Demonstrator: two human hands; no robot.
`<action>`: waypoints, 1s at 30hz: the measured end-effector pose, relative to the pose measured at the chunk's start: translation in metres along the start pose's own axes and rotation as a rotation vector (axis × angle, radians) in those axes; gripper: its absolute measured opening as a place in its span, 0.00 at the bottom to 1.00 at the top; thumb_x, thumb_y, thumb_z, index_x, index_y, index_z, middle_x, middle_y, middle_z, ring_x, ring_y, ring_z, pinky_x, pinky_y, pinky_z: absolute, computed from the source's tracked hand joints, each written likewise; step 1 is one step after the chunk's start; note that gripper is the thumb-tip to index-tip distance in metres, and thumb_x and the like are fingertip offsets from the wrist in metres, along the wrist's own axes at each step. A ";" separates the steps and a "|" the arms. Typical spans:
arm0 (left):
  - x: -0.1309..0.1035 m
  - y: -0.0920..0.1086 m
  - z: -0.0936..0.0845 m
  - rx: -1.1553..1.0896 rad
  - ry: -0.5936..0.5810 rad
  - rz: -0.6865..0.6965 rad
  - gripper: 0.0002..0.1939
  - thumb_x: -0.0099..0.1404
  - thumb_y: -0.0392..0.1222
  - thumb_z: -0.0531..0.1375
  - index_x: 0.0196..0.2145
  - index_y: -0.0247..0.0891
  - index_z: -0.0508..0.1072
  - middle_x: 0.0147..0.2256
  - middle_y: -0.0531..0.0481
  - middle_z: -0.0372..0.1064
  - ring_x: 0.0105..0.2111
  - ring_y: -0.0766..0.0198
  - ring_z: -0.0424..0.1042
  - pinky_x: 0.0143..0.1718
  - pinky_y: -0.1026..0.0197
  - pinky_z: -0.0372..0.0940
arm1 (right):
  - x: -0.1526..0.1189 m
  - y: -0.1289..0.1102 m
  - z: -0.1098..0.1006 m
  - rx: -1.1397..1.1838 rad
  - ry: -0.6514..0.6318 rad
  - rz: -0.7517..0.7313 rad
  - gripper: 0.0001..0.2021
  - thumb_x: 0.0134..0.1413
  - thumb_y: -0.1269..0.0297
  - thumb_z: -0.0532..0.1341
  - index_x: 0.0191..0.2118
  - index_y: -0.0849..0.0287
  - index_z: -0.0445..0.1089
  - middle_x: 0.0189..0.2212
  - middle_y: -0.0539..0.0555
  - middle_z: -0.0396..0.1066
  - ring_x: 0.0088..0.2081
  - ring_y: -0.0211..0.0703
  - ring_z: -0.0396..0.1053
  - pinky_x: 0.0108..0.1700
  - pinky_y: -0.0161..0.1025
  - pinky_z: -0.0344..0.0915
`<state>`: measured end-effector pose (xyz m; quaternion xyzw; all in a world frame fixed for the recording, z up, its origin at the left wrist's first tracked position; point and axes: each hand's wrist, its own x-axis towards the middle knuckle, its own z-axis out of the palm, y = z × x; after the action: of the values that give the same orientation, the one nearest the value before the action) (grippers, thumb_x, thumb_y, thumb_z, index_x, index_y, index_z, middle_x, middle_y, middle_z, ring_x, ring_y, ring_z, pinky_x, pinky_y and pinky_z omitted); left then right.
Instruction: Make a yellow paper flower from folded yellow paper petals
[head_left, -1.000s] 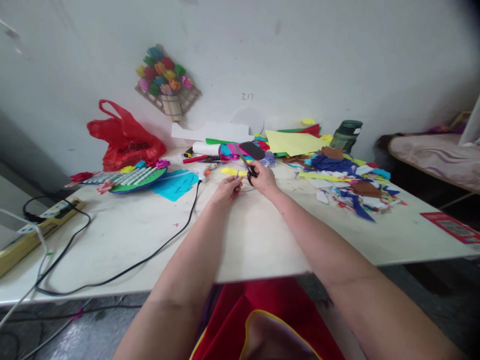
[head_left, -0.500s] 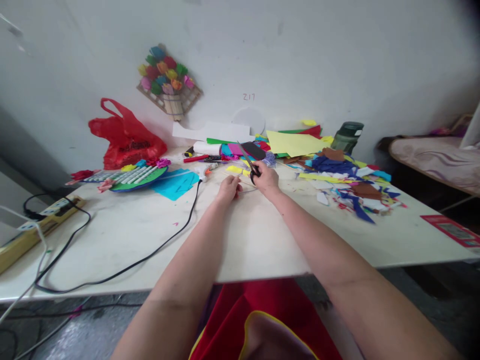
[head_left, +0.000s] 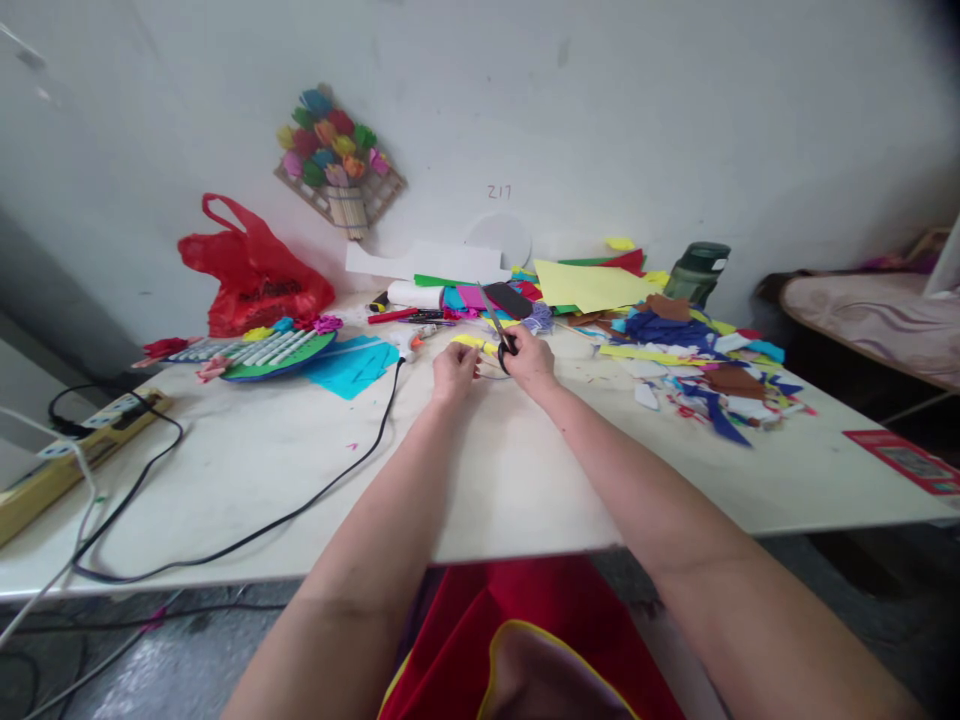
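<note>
My right hand [head_left: 531, 360] is closed round the black handles of a pair of scissors [head_left: 493, 315], whose blades point away and up to the left. Just left of it, the fingers of my left hand [head_left: 453, 374] are pinched together near the table surface; what they hold is too small to make out. A thin pale strand [head_left: 495, 377] curves between the two hands. Right beyond my left fingertips lies a yellow piece [head_left: 474, 343], partly behind the scissors.
A glue gun [head_left: 409, 345] with a black cord lies to the left. Beyond it are blue paper [head_left: 352, 368], a green decorated craft piece [head_left: 289, 355] and a red bag [head_left: 262, 285]. Paper scraps [head_left: 697, 370] and a dark green bottle [head_left: 699, 272] are on the right.
My left hand has shifted slightly away from me and left, its fingers lifting a little. My right hand, with the scissors, has moved only slightly.
</note>
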<state>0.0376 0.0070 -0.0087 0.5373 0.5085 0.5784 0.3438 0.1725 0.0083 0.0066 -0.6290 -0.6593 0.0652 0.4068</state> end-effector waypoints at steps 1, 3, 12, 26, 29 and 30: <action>0.000 0.000 -0.001 -0.009 -0.010 -0.014 0.08 0.58 0.38 0.58 0.23 0.36 0.63 0.20 0.54 0.65 0.16 0.72 0.63 0.20 0.68 0.61 | 0.000 0.000 0.000 0.000 -0.003 0.006 0.15 0.47 0.63 0.61 0.44 0.51 0.70 0.34 0.50 0.76 0.40 0.49 0.71 0.39 0.41 0.65; -0.001 0.003 -0.003 0.000 -0.024 -0.040 0.10 0.59 0.40 0.58 0.23 0.37 0.63 0.18 0.56 0.62 0.15 0.72 0.60 0.20 0.68 0.59 | 0.000 -0.001 -0.001 0.000 -0.006 0.011 0.15 0.46 0.63 0.61 0.44 0.51 0.70 0.34 0.51 0.76 0.40 0.49 0.71 0.39 0.41 0.65; -0.012 0.014 -0.011 0.129 -0.270 -0.190 0.29 0.65 0.60 0.42 0.26 0.35 0.69 0.17 0.48 0.63 0.13 0.69 0.57 0.17 0.64 0.53 | -0.002 -0.001 -0.001 0.026 0.006 -0.056 0.16 0.48 0.64 0.60 0.45 0.51 0.69 0.35 0.51 0.76 0.40 0.48 0.72 0.40 0.41 0.65; -0.008 0.011 -0.009 0.119 -0.250 -0.134 0.13 0.64 0.46 0.54 0.25 0.36 0.66 0.16 0.58 0.53 0.14 0.73 0.53 0.18 0.67 0.53 | -0.004 0.000 0.001 -0.027 0.038 -0.161 0.15 0.49 0.64 0.57 0.45 0.51 0.70 0.33 0.50 0.76 0.37 0.46 0.73 0.39 0.39 0.66; -0.007 0.012 -0.005 0.193 -0.169 -0.098 0.16 0.66 0.47 0.50 0.23 0.38 0.63 0.16 0.55 0.55 0.16 0.69 0.56 0.21 0.66 0.54 | -0.003 0.001 0.001 -0.016 0.034 -0.138 0.16 0.49 0.65 0.57 0.45 0.51 0.69 0.34 0.50 0.76 0.38 0.46 0.73 0.40 0.40 0.66; -0.006 0.011 -0.004 0.202 -0.138 -0.087 0.16 0.66 0.47 0.49 0.22 0.39 0.62 0.16 0.55 0.56 0.17 0.68 0.57 0.23 0.65 0.55 | -0.003 0.001 0.001 -0.002 0.031 -0.134 0.16 0.49 0.65 0.57 0.46 0.51 0.69 0.34 0.51 0.76 0.38 0.46 0.73 0.40 0.40 0.66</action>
<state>0.0363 -0.0028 0.0008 0.5852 0.5619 0.4705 0.3470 0.1723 0.0065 0.0046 -0.5847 -0.6936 0.0273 0.4198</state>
